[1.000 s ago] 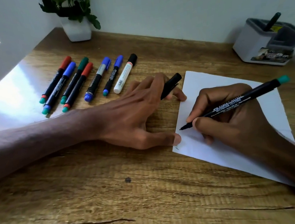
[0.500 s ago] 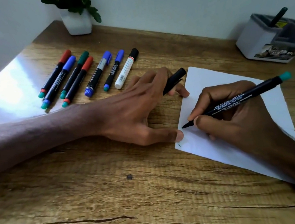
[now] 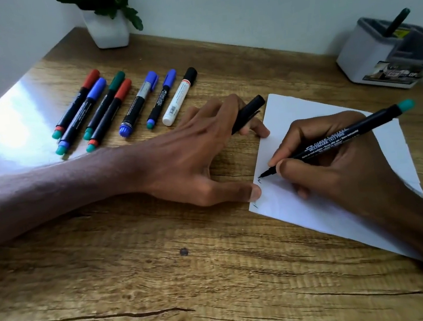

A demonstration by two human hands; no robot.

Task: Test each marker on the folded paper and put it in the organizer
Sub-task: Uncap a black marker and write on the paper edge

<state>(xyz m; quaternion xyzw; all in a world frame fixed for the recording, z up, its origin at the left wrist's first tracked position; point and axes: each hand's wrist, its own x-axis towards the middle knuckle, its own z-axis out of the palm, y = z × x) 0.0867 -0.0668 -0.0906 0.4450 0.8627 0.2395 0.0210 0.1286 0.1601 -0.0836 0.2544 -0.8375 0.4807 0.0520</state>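
- Right hand pinches the black fine marker between thumb and fingers, tip down on the folded paper, with a tiny squiggle right under the tip.
- Left hand has its fingers curled round the black cap, and its thumb presses the paper's edge just beside the tip.
- A row of seven capped markers lies past the left knuckles.
- The organizer is well beyond the right fingers, with one dark pen standing in it.
- The right wrist hides part of the paper.
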